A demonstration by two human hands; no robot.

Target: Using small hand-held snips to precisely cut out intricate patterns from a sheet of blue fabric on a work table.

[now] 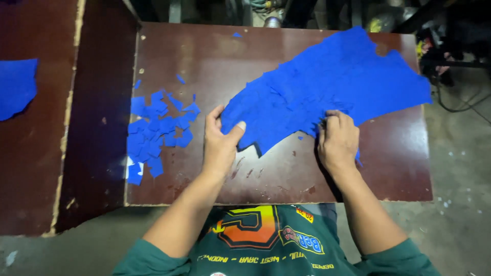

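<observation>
Blue sheet [327, 84]: spread from mid-worktop up to the far right corner, near edge ragged and notched; probably a stack of thin layers, though hard to be sure.
Handling: likely light, soft and floppy; sags if lifted by one point, layers apt to slide over one another; not fragile, tears or cuts easily at the jagged rim.
Left hand [221, 144]: clamped on the sheet's lower left corner, thumb on top, fingers under or behind the edge.
Right hand [337, 140]: fingers curled down tight on the near edge of the sheet, right of centre; whether pinching or merely pressing cannot be told.
Best hold: along the near edge, both hands well apart, flat pinch close to the rim to keep layers together.
Cut pieces [156, 133]: loose heap of small blue squares near the worktop's left edge, apart from the sheet; light enough to scatter.
Worktop [286, 174]: dark red-brown board, chipped along the near edge; bare strip between hands and near edge.
Open room: middle left between heap and sheet; far right corner covered, sheet reaching the right edge.
Second board [46, 153]: just left, another blue piece [16, 87] on it.
</observation>
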